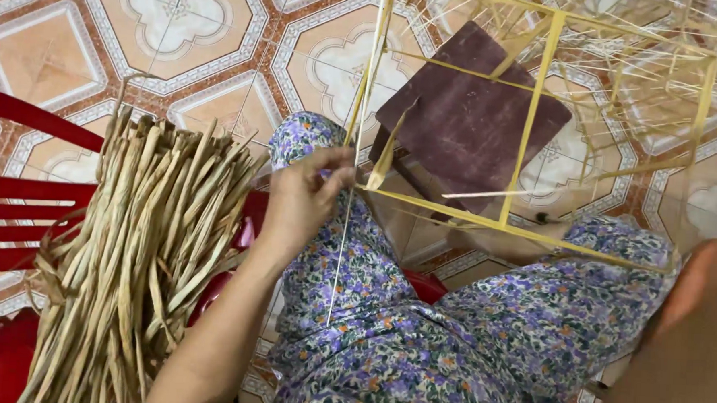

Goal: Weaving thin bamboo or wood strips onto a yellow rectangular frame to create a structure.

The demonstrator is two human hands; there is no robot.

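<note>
My left hand (304,197) is above my left knee, its fingers pinched on a thin pale strip (342,249) that runs up along a corner of a yellow bamboo-stick frame (531,120). The frame rests over my lap, which is covered in purple floral cloth (417,341). My right hand is hidden; only a blurred forearm (692,321) shows at the right edge, reaching toward the frame's far corner. A dark brown square board (467,122) lies on the floor under the frame.
A thick bundle of dried flat straw strips (139,248) lies on a red plastic chair (20,203) at my left. A loose heap of thin bamboo splints (647,45) sits at the top right. The floor is patterned orange and white tile (173,24).
</note>
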